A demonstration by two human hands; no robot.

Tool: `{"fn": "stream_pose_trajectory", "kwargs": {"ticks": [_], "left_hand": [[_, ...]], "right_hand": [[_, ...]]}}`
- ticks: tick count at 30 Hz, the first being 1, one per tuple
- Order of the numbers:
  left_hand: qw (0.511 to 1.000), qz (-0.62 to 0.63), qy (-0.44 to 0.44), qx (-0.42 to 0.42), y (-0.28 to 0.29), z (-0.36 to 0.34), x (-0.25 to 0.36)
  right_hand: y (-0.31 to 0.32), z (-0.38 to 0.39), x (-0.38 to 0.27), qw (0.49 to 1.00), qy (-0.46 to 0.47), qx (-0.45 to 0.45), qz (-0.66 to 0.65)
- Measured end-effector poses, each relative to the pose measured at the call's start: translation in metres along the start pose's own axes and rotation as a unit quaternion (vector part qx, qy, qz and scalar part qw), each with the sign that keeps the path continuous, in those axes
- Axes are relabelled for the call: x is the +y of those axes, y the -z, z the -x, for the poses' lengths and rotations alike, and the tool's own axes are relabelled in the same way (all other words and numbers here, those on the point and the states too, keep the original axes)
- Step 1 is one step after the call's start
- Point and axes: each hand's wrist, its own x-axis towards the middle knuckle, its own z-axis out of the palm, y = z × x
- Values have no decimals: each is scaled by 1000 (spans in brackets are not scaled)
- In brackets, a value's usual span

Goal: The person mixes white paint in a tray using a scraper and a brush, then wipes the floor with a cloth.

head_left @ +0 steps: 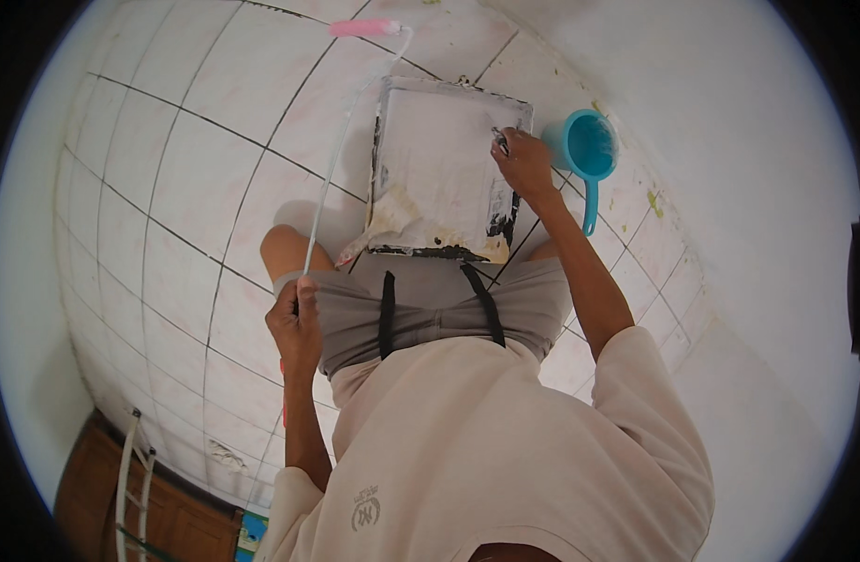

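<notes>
My left hand (296, 323) is closed round a paint roller by its long thin rod. The rod slants up and away to a pink roller sleeve (364, 28) at the far end, above the tiles. In front of me lies a square paint tray (385, 155) with white paint spread inside it and dark, worn patches along its near edge. Over the tray's right side, my right hand (523, 161) is closed round a small dark and silvery object, too small to name. A crumpled cream flap (392, 212) hangs at the tray's near left corner.
Right of the tray stands a blue dipper (580, 145), its handle toward me. White floor tiles (233, 122) with dark joints spread to the left. A white wall (757, 234) runs along the right. A ladder (130, 478) and brown wooden doors (186, 510) are at lower left.
</notes>
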Motion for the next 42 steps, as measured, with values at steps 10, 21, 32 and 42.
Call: {"fn": "stream_pose_trajectory", "kwargs": {"ticks": [10,21,32,42], "left_hand": [[999,14,-30,11,17,20,-23],[999,24,-25,28,29,26,-36],[999,30,-13,40,31,24,-43],[999,27,30,12,36,24,-41]], "right_hand": [[12,-19,4,999,-31,20,22],[6,-41,-27,997,-61,35,-27],[-13,-53,-37,999,-27,29,-12],[-17,-51,-59,999,41,-11,-29]]}}
